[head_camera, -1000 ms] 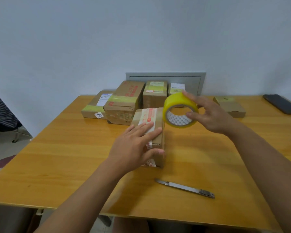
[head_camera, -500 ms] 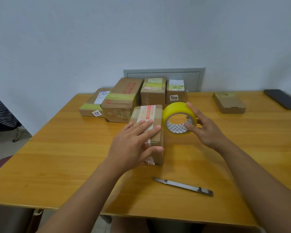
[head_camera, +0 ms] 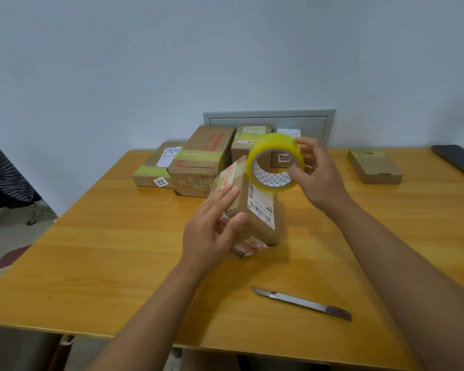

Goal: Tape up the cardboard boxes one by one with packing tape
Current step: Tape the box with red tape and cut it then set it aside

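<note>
While the left hand (head_camera: 212,231) keeps its fingers nearly straight and presses flat on the side of the small cardboard box (head_camera: 252,210), with the thumb on the near edge, the box stands tilted on one edge near the middle of the wooden table (head_camera: 118,250), its shipping label turned up and to the right. The right hand (head_camera: 319,175) holds the roll of yellow packing tape (head_camera: 275,162) just above the far end of this box, fingers curled around the rim; whether a free end of tape already touches the cardboard I cannot tell. I judge the box to be light and rather stiff, since one flat hand is enough to tip it, but its old tape at the near end looks torn, so the flaps may give under strong pressure. It is better to hold it on the broad faces, not on the loose end. The roll is rigid, its outer surface smooth, so gripping through the core is safer. Behind stand more cardboard boxes (head_camera: 204,156), some with yellow tape on them, and a flat box (head_camera: 374,166) lies apart to the right. A utility knife (head_camera: 303,303) lies near the front edge, ready for cutting.
</note>
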Demonstrator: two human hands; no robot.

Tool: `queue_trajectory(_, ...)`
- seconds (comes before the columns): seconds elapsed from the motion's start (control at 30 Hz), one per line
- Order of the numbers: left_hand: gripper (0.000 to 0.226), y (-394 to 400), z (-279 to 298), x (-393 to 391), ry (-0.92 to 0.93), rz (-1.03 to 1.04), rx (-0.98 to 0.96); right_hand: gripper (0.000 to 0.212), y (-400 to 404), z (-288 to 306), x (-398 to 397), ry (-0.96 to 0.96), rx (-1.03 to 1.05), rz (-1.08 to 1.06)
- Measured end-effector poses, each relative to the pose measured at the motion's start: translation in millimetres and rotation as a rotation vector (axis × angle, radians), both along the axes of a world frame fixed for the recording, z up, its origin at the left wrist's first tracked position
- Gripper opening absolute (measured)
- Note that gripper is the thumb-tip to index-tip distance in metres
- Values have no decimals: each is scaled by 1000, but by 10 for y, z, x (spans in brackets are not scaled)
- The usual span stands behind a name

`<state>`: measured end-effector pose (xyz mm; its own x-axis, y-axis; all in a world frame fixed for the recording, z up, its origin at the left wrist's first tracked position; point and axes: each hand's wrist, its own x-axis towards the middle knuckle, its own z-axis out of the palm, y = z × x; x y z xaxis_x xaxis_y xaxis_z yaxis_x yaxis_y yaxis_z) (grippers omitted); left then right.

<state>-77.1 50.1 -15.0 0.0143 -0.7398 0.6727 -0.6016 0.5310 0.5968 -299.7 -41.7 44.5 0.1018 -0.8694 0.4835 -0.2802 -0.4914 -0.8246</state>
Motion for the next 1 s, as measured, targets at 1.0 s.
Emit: queue_trajectory(1.0,65,-45,103,-294,-803,101,5,49,-128,-60,399,29,277,175)
